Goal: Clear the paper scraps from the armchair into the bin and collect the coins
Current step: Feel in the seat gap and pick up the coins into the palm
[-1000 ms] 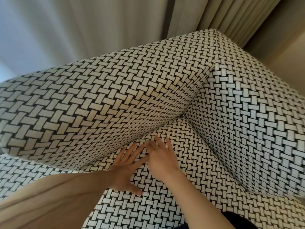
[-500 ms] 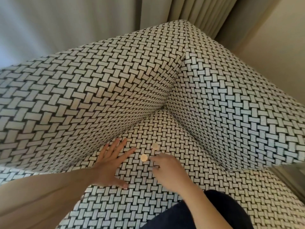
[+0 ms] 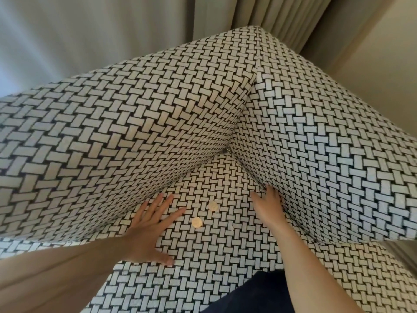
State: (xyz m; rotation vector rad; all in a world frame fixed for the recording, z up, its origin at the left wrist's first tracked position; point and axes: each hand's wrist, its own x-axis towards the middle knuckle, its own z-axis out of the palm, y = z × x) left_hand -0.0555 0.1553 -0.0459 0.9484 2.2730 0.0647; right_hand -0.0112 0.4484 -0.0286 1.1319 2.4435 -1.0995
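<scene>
Two gold coins lie on the seat of the black-and-white woven armchair [image 3: 221,256]: the nearer coin [image 3: 197,222] and the farther coin [image 3: 213,206]. My left hand [image 3: 150,229] rests flat on the seat just left of them, fingers spread, holding nothing. My right hand [image 3: 268,205] is to the right of the coins, its fingertips pushed into the crease between the seat and the right armrest [image 3: 327,154]; its fingertips are hidden there. No paper scraps or bin are in view.
The chair's backrest [image 3: 112,143] rises at the left and meets the armrest in a corner, where a small dark object [image 3: 228,150] shows in the gap. Grey curtains [image 3: 112,30] hang behind. My dark-clothed leg [image 3: 255,294] is at the bottom.
Two coins came into sight on the seat as my hands drew apart. My right hand moved right from beside the coins to the armrest crease. My left hand stayed flat.
</scene>
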